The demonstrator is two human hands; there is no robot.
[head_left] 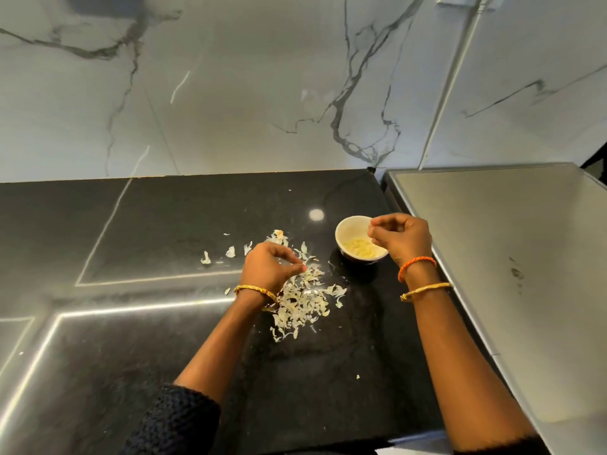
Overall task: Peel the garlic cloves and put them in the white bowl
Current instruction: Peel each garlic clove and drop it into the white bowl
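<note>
Lying in the white bowl (pixel 349 232), the peeled garlic cloves (pixel 360 248) form a pale yellow heap; single cloves are too small to give a long axis or heading. The bowl stands upright on the black surface (pixel 164 224), close to the edge of a steel panel (pixel 509 257) at right. Above the bowl's right rim hovers the right hand (pixel 402 236), fingers curled, tips gathered; whether they pinch anything cannot be told. The left hand (pixel 269 266), left of the bowl and apart from it, hangs over a scatter of papery garlic skins (pixel 302 300), fingers curled and thumb meeting fingertip; any content is hidden. Bangles circle both wrists. A veined marble wall (pixel 246 93) rises behind.
</note>
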